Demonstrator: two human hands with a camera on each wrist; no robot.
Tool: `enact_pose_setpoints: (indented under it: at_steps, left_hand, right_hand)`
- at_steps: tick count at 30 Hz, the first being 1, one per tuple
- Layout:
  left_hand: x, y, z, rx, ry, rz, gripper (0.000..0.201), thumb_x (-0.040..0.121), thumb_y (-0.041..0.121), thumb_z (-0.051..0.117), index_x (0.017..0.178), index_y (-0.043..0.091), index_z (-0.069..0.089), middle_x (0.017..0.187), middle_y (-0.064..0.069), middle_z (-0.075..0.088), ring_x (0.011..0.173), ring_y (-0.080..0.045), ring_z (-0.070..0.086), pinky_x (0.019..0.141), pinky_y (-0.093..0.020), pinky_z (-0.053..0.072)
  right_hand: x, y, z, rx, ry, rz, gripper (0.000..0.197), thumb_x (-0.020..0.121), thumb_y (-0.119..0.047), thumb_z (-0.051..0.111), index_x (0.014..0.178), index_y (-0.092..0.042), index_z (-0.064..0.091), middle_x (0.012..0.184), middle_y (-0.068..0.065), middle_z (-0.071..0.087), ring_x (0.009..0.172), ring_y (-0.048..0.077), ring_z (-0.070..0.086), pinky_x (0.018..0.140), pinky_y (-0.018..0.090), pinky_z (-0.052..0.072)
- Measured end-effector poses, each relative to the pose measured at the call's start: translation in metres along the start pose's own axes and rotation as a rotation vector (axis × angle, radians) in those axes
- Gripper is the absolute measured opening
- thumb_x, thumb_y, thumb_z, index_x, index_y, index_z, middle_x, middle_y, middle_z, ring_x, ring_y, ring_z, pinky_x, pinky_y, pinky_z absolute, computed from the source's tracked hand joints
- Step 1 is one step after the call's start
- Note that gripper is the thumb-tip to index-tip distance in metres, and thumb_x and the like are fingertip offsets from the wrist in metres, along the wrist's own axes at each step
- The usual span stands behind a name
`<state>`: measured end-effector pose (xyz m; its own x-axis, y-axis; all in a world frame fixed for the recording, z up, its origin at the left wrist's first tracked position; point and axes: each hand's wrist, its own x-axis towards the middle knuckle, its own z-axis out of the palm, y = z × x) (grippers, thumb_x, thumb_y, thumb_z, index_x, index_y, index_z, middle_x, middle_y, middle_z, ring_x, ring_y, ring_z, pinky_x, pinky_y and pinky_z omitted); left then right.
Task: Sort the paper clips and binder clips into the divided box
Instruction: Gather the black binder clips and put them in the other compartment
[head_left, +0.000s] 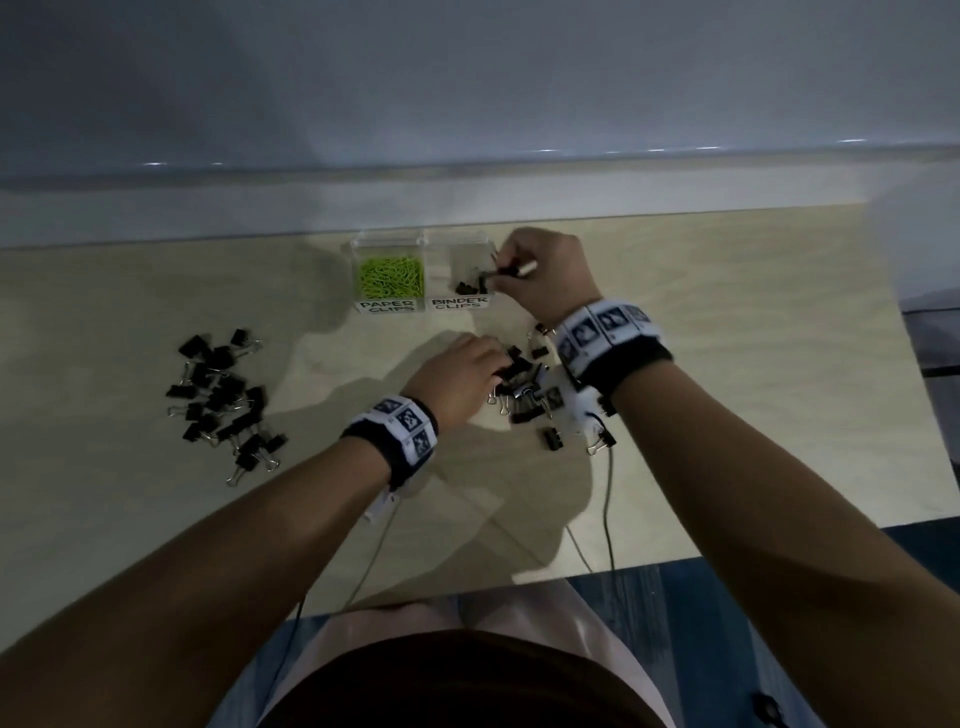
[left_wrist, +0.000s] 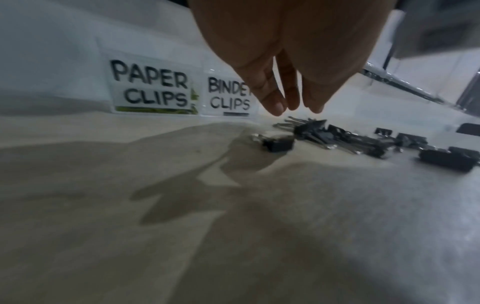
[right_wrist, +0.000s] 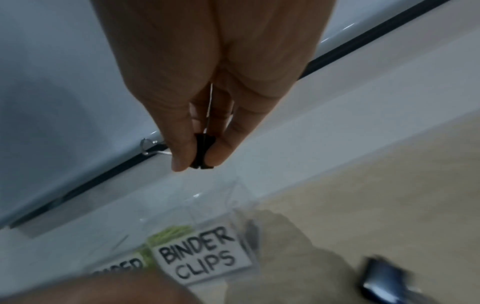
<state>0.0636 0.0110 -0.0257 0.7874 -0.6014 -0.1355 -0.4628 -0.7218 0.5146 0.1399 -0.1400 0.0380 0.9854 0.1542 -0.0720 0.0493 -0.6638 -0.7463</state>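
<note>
I pinch a black binder clip (right_wrist: 203, 152) between thumb and fingertips of my right hand (head_left: 545, 275), over the right edge of the divided box (head_left: 422, 244), above its compartment labelled for binder clips. Green paper clips (head_left: 389, 278) fill the left compartment. My left hand (head_left: 460, 376), fingers straight and holding nothing, reaches over the near pile of binder clips (head_left: 524, 389) just in front of the box. A second pile (head_left: 223, 400) lies well apart to the left, with bare worktop (head_left: 753, 415) on both sides.
</note>
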Motion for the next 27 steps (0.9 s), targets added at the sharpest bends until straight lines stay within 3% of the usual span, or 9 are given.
enact_pose_setpoints:
  at_steps: [5,8,10,14,18,23,27]
  left_hand:
    - [0.024,0.01,0.02,0.121,-0.135,-0.168,0.045,0.092,0.025,0.045,0.133,0.006,0.037,0.138,-0.016,0.037,0.121,-0.035,0.038,0.102,-0.044,0.034]
    - [0.03,0.012,0.023,0.091,-0.103,-0.244,0.05,0.091,0.032,0.052,0.132,0.005,0.039,0.139,-0.013,0.034,0.12,-0.034,0.036,0.103,-0.039,0.033]
    - [0.03,0.014,0.022,0.039,-0.029,-0.237,0.045,0.09,0.03,0.056,0.126,0.006,0.046,0.134,-0.01,0.038,0.117,-0.031,0.039,0.102,-0.037,0.035]
    - [0.028,0.012,0.019,-0.061,0.041,-0.162,0.03,0.087,0.018,0.059,0.113,0.005,0.056,0.119,-0.009,0.05,0.105,-0.025,0.049,0.094,-0.033,0.041]
    - [0.026,0.011,0.009,-0.049,0.02,-0.126,0.016,0.083,0.008,0.059,0.098,0.005,0.054,0.105,-0.01,0.053,0.088,-0.027,0.052,0.077,-0.038,0.046]
    - [0.027,0.008,0.001,0.035,-0.073,-0.103,0.024,0.082,0.003,0.054,0.106,0.006,0.052,0.107,-0.01,0.054,0.085,-0.029,0.054,0.071,-0.044,0.048]
    - [0.028,0.006,0.002,0.072,-0.115,-0.109,0.029,0.083,0.003,0.052,0.112,0.005,0.056,0.11,-0.011,0.05,0.085,-0.03,0.054,0.071,-0.045,0.049]
  right_hand:
    - [0.027,-0.021,0.026,-0.102,-0.099,-0.047,0.014,0.07,0.0,0.07,0.081,-0.008,0.065,0.084,0.006,0.067,0.079,0.019,0.063,0.073,0.034,0.056]
    - [0.014,-0.007,0.016,-0.17,-0.036,-0.085,0.017,0.071,0.005,0.059,0.08,-0.007,0.066,0.084,0.007,0.067,0.077,0.02,0.063,0.072,0.034,0.055]
    - [-0.005,0.008,0.004,-0.178,0.001,-0.037,0.02,0.074,0.007,0.055,0.077,-0.007,0.068,0.079,0.006,0.068,0.071,0.017,0.063,0.072,0.033,0.057]
    - [-0.058,0.038,-0.008,-0.294,-0.194,0.19,0.015,0.086,-0.002,0.056,0.085,-0.011,0.069,0.082,0.002,0.067,0.072,0.011,0.062,0.072,0.024,0.056]
    - [-0.088,0.056,0.006,-0.288,-0.201,0.11,0.013,0.076,-0.002,0.069,0.085,-0.011,0.072,0.086,0.006,0.065,0.073,0.019,0.06,0.071,0.031,0.054]
    - [-0.088,0.054,0.019,-0.291,-0.139,0.082,0.018,0.074,0.0,0.067,0.091,-0.005,0.072,0.091,0.014,0.064,0.076,0.028,0.059,0.069,0.029,0.048]
    - [-0.084,0.058,0.016,-0.266,-0.151,0.096,0.013,0.073,0.0,0.068,0.084,-0.006,0.069,0.081,0.004,0.051,0.066,0.02,0.051,0.065,0.031,0.05]
